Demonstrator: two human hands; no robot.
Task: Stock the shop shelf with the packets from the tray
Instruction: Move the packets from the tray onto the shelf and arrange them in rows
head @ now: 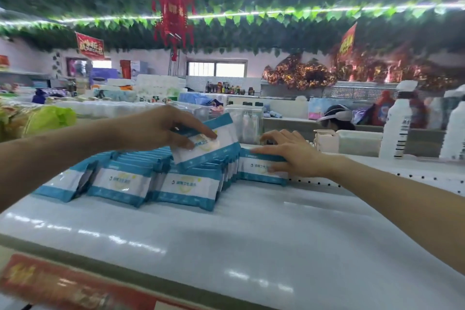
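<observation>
Several blue-and-white packets (186, 187) stand in rows at the back of the white shelf top (251, 234). My left hand (156, 128) grips one tilted packet (214, 143) above the middle rows, thumb and fingers pinching its left end. My right hand (289, 151) lies with straight fingers over the top of the rightmost packet (259, 166), thumb against its front face. No tray shows in the head view.
White bottles (400, 123) stand at the right behind the shelf. A clear box (246, 121) and a pale container (327, 141) sit just behind the packets. A person's head (337, 116) shows across the aisle. A red price strip (63, 284) runs along the shelf's front edge.
</observation>
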